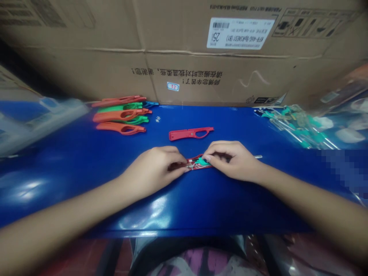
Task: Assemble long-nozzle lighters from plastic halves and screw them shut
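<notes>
Glossy tabletop (86, 157), matt cardboard box (178, 38), green plastic insert (202, 161)

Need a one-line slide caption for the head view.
Left hand and right hand at an open red casing holding a green part; a red shell lies beyond on the blue table.
</notes>
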A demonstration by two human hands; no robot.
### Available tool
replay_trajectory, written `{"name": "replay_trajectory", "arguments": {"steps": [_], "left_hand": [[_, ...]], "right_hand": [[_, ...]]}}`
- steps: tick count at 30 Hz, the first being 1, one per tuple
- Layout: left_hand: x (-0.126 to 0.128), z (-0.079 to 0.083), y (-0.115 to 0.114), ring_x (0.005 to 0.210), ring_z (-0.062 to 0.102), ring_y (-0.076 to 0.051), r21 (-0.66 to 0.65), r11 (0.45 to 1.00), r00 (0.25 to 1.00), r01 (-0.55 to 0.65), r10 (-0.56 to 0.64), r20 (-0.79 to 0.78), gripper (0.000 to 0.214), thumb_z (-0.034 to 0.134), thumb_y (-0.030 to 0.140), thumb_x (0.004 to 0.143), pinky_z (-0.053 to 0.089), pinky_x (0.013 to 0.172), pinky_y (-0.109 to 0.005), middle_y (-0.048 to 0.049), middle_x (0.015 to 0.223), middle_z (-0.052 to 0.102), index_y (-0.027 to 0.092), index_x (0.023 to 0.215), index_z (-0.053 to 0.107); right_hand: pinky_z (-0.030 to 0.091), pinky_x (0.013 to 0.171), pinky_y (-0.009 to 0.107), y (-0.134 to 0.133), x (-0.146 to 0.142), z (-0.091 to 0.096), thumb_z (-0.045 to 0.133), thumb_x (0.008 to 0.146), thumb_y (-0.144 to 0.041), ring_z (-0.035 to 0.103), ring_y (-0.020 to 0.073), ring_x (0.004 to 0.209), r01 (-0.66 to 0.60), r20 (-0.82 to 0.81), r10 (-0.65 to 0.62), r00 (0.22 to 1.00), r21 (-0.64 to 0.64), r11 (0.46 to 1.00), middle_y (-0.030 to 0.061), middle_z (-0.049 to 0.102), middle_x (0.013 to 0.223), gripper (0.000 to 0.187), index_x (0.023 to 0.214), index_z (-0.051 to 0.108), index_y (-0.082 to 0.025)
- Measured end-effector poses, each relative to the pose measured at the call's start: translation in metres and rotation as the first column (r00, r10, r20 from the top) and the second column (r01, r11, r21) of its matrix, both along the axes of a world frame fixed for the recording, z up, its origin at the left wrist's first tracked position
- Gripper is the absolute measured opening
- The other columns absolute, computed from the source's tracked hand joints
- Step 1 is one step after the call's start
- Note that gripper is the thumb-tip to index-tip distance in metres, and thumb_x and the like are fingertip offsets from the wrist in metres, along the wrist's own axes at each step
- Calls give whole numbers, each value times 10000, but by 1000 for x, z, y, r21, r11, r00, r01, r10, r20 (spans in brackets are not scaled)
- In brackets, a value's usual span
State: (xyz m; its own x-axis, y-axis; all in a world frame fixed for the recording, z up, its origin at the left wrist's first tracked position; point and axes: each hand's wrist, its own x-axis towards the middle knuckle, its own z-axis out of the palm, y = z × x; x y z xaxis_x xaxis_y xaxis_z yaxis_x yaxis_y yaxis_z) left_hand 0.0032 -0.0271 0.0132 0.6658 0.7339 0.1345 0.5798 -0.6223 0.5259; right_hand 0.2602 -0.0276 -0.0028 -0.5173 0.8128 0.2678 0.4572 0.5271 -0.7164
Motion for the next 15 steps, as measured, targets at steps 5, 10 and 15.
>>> {"name": "replay_trajectory", "arguments": {"steps": [5, 10, 15], "left_hand": [[0, -6, 4, 818, 682, -168, 88, 996, 997, 25, -31, 68, 179, 638, 258, 962, 527, 698, -258, -59, 902, 723, 169, 1036, 774], [-2, -7, 9, 824, 678, -160, 78, 997, 997, 27, -33, 74, 172, 639, 246, 966, 529, 729, -264, -54, 926, 716, 175, 1032, 781], [-4, -6, 12, 816, 671, -161, 62, 997, 996, 52, -56, 66, 191, 643, 270, 973, 539, 776, -289, -64, 934, 707, 184, 1049, 796]], "right_hand": [[454, 645, 257, -2, 5, 0, 558, 963, -210, 611, 142, 774, -101, 244, 52, 968, 194, 976, 65, 688, 986, 181, 1084, 692, -188], [453, 639, 279, -3, 10, 5, 474, 1023, -288, 640, 168, 835, -191, 466, 22, 885, 319, 928, 87, 667, 1124, 313, 1255, 673, -217], [418, 583, 291, -1, 13, 9, 410, 1049, -291, 624, 171, 789, -314, 588, 15, 809, 411, 856, 114, 664, 1160, 351, 1235, 686, -180]]}}
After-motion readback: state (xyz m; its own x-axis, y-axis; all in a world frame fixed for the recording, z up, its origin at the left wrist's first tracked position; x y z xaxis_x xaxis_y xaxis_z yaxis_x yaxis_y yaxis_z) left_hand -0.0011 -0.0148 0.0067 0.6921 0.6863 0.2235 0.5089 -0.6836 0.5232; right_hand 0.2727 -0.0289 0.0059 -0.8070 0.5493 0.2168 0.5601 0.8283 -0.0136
